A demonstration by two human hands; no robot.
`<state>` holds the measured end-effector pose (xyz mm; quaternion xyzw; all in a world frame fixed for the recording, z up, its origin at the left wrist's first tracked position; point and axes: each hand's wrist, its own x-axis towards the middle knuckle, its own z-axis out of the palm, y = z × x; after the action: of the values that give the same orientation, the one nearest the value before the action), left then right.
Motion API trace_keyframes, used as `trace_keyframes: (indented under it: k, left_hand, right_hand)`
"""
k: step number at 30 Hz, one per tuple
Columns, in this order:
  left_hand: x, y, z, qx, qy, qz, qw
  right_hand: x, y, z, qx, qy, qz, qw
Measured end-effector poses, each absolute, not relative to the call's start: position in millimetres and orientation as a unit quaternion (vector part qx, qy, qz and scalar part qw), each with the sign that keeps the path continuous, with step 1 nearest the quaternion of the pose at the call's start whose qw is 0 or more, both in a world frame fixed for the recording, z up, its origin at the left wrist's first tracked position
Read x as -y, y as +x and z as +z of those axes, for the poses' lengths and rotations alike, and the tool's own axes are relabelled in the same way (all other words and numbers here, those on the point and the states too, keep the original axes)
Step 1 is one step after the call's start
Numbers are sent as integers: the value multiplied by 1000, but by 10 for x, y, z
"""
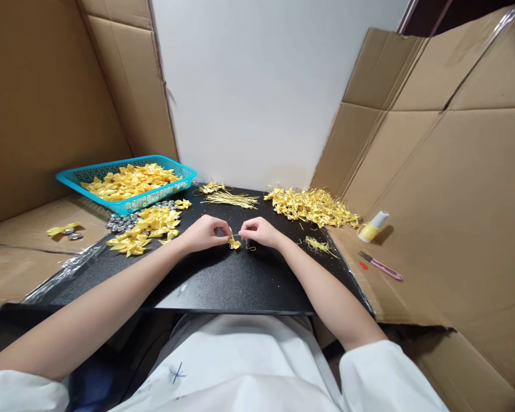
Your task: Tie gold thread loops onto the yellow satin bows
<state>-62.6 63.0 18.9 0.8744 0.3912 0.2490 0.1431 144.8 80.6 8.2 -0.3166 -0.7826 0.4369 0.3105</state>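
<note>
In the middle of the black table, my left hand (210,233) pinches a small yellow ribbon bow (234,244) that hangs below the fingertips. Close beside it on the right, my right hand (260,230) has thumb and forefinger pressed together on a thin gold cord (251,246). A loop of the cord dangles under the right fingers, and a short stretch of it appears to run between both hands. How the cord is fastened to the bow is too small to make out.
A blue basket (129,205) of yellow bows stands back left, above loose bows (154,222) and silver beads (124,221). Cut gold cords (232,199) lie at the back, beside a pile of corded bows (313,206). Thread snips (381,266) and a thread spool (372,227) sit right, before cardboard walls.
</note>
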Motion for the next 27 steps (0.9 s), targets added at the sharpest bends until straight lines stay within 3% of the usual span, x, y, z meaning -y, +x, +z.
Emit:
trace_keyframes:
  k: [17,27]
  left_hand:
    - [-643,-568,114,-391,877,248,128]
    - [-690,-566,38,-383,873,238,188]
  right_hand:
    - [-859,1476,95,758,-319,437,363]
    - [-868,1497,108,746,-342,419,388]
